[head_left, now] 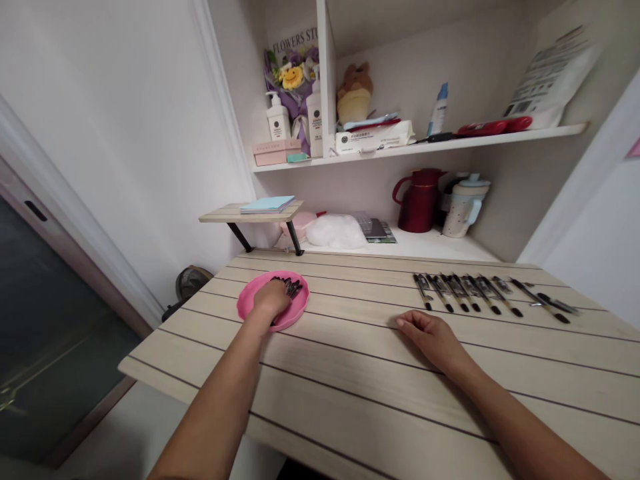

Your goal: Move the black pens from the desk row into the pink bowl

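Observation:
My left hand point(271, 298) reaches into a pink plate point(250, 301) at the left of the wooden table, its fingers curled down over a small pile of dark pens point(291, 287); what the fingers grip is hidden. My right hand point(431, 335) rests on the table point(360, 373) near the middle, fingers loosely curled with nothing in them. Beyond it, several dark pens point(480, 293) lie side by side in a row at the right back of the table.
A small raised shelf point(250, 213) with a blue notebook stands at the table's back left. Behind are a red jug point(419, 200), a white speckled jug point(463, 208), a white bag point(335, 232), and upper shelves with bottles and a plush toy. A wall and door frame stand left.

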Motion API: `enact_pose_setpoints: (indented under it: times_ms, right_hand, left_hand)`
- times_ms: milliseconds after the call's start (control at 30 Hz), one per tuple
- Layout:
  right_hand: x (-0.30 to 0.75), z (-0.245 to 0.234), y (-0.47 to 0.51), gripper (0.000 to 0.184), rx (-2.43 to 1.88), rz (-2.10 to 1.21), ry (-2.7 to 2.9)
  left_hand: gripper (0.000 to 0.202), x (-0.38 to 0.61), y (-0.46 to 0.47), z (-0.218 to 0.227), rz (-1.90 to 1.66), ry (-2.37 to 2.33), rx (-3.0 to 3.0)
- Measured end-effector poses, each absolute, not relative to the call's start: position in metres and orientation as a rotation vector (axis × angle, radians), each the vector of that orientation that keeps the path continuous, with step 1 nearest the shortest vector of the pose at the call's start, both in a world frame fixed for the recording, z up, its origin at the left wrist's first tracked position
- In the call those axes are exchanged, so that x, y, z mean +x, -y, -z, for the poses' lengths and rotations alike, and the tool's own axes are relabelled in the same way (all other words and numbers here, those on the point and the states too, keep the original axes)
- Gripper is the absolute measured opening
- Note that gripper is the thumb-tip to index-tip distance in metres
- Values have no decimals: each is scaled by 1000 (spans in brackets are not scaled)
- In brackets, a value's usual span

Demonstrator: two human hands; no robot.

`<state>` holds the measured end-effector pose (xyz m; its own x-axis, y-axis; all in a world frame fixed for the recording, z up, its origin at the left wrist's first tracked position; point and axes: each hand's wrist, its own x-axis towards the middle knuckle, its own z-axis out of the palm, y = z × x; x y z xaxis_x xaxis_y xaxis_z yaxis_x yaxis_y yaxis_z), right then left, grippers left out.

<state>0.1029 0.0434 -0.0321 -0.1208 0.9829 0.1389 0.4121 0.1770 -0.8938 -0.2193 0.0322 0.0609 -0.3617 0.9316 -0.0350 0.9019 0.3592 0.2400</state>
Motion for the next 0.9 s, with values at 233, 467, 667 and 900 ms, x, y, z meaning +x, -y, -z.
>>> enact_pose_setpoints:
  times_ms: [233, 467, 667, 900]
  right_hand:
    - [101, 31, -43, 25, -1337, -880, 1713]
    - [97, 25, -41, 21, -1285, -863, 1722]
    - [97, 24, -42, 19, -1283, -841, 1747]
    - [97, 25, -42, 19, -1290, -832, 1749]
  left_hand:
    - [14, -218, -30, -62, -203, -2458, 1707]
    - [13, -213, -32, -59, -160, -2444, 1827]
    - [16, -210, -38, -68, -232, -2444, 1772]
    - [7, -206, -42, -66, -287, -2420, 1667]
